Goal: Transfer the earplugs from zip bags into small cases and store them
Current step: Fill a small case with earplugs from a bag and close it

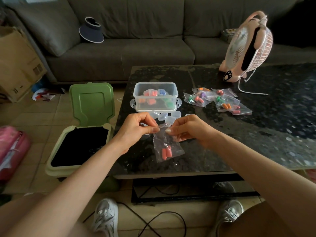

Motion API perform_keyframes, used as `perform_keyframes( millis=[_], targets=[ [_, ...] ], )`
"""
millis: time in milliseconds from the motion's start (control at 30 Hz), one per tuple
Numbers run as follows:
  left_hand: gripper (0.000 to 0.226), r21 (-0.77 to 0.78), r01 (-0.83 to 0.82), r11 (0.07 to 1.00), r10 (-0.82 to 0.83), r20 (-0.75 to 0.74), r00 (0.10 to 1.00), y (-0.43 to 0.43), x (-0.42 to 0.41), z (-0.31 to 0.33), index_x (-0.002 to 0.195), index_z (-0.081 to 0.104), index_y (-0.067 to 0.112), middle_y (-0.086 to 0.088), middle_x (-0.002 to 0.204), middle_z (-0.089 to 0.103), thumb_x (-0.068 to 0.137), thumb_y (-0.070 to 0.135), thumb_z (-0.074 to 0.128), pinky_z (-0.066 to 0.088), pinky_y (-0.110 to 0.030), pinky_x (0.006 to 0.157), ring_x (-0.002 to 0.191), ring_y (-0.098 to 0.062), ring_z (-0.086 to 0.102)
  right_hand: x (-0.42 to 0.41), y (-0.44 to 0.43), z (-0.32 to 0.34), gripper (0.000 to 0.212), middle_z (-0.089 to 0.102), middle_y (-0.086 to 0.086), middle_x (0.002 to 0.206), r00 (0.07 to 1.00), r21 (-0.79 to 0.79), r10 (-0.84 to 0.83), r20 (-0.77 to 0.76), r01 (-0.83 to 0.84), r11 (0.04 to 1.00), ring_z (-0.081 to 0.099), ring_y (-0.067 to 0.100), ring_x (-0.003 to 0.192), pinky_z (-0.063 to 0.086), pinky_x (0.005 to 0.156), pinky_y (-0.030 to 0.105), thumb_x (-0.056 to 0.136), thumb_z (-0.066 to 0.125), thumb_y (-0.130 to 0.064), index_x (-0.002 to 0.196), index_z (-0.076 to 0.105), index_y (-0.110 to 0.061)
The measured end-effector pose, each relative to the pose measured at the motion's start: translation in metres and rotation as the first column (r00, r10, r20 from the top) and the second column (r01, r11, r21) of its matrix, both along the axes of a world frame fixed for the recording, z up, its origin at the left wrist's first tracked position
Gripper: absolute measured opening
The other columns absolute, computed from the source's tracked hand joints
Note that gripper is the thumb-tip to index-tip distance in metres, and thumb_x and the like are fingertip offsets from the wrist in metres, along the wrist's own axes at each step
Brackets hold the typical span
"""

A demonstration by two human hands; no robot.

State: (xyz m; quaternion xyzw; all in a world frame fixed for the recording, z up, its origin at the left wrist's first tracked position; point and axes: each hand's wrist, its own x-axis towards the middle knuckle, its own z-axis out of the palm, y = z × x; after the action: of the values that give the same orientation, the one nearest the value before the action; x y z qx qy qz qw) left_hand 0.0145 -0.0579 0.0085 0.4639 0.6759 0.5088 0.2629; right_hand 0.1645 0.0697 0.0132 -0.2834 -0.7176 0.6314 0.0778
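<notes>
Left hand: the left hand has its fingers curled, thumb and forefinger pinching the left side of the bag's top edge.
Right hand: the right hand mirrors it, with thumb and forefinger nipping the right side of the same edge; the two sets of fingertips sit almost together.
Zip bag: a small clear zip bag hangs from both hands, below the fingertips and above the table.
Earplugs: two orange-red earplugs lie in the bottom of that bag, below and between the hands.
Empty cases: a cluster of clear small cases sits on the table just beyond the knuckles.
Storage box: an open clear storage box stands just past those cases, further from the hands.
Filled cases: filled cases showing pink, orange, blue and green lie inside the box.
Other bags: a loose pile of other zip bags with coloured plugs lies beyond the right hand and out to its right.
Table: a dark speckled table lies under both hands.
Bin: an open bin sits on the floor to the left of the left wrist, its green lid upright.
Fan: a pink fan stands on the table well beyond the right hand.
Sofa: a grey sofa runs along behind the table, with a dark visor hat on its seat.
Cardboard: a cardboard box stands far to the left of the left hand.
</notes>
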Motion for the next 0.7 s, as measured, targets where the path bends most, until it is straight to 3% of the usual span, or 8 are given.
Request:
perform_keyframes(
  millis=[167, 367, 533, 700],
  targets=[
    [0.026, 0.060, 0.028, 0.998, -0.028, 0.004, 1.000, -0.0017, -0.0050, -0.0001, 0.059, 0.060, 0.017, 0.011, 0.070, 0.064, 0.072, -0.001, 0.073, 0.045, -0.027, 0.074, 0.073, -0.006, 0.057, 0.0011, 0.0052, -0.0006, 0.016, 0.060, 0.010, 0.063, 0.999, -0.098, -0.025, 0.022, 0.027, 0.995, 0.058, 0.014, 0.052, 0.050, 0.054, 0.022, 0.078, 0.068, -0.005, 0.065, 0.059, -0.005],
    [0.028, 0.073, 0.079, 0.994, -0.077, -0.020, 0.997, -0.0044, -0.0042, 0.0026, 0.063, 0.055, 0.017, 0.011, 0.076, 0.069, 0.078, -0.003, 0.068, 0.047, -0.034, 0.079, 0.080, -0.011, 0.061, 0.0038, 0.0080, 0.0006, 0.015, 0.065, 0.011, 0.070, 0.999, -0.139, 0.046, -0.012, -0.047, 0.989, 0.064, 0.020, 0.064, 0.056, 0.068, 0.030, 0.075, 0.071, -0.013, 0.065, 0.060, -0.008],
    [0.023, 0.096, 0.106, 0.990, -0.109, 0.021, 0.994, -0.0050, -0.0028, 0.0035, 0.066, 0.054, 0.012, 0.011, 0.079, 0.067, 0.080, 0.001, 0.068, 0.045, -0.026, 0.074, 0.077, -0.009, 0.057, 0.0046, 0.0071, -0.0011, 0.016, 0.066, 0.011, 0.072, 0.998, -0.134, 0.065, -0.009, -0.066, 0.989, 0.065, 0.020, 0.061, 0.054, 0.059, 0.028, 0.086, 0.065, -0.016, 0.072, 0.057, -0.010],
    [0.017, 0.094, 0.122, 0.988, -0.128, 0.058, 0.990, -0.0052, -0.0017, 0.0051, 0.064, 0.055, 0.013, 0.010, 0.077, 0.066, 0.071, 0.012, 0.070, 0.045, -0.014, 0.068, 0.072, -0.001, 0.055, 0.0052, 0.0057, -0.0047, 0.013, 0.066, 0.018, 0.081, 0.987, -0.173, 0.158, 0.032, -0.151, 0.973, 0.066, 0.025, 0.069, 0.057, 0.068, 0.034, 0.091, 0.059, -0.019, 0.083, 0.060, -0.008]
  ],
)
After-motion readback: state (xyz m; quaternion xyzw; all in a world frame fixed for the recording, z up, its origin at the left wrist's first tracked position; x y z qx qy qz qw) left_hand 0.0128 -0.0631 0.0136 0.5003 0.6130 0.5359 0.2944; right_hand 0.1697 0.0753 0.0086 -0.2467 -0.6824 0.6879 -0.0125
